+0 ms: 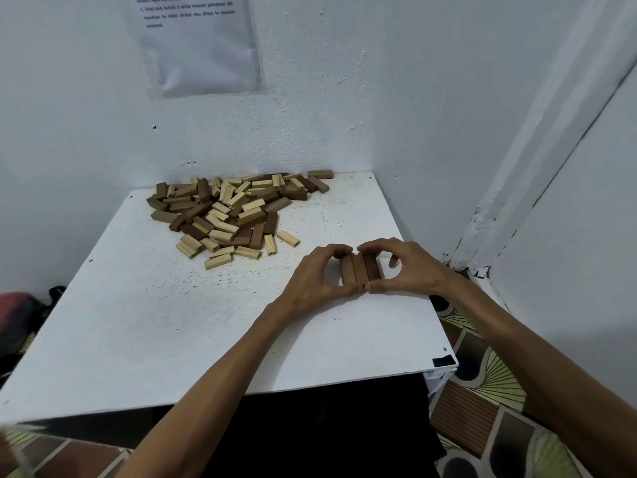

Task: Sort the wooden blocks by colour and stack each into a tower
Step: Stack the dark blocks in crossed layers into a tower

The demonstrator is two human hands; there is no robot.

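Left hand [315, 279], right hand [412, 267] cupped round blocks [360, 270]

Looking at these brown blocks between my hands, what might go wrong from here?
1. The row of three brown blocks lies near the right edge of the table; a tower built there might topple onto the floor.
2. The left hand and right hand pinch the row's ends; uneven pressure could skew this base layer.
3. The pile mixes pale blocks with several brown shades, so mis-sorting seems possible.
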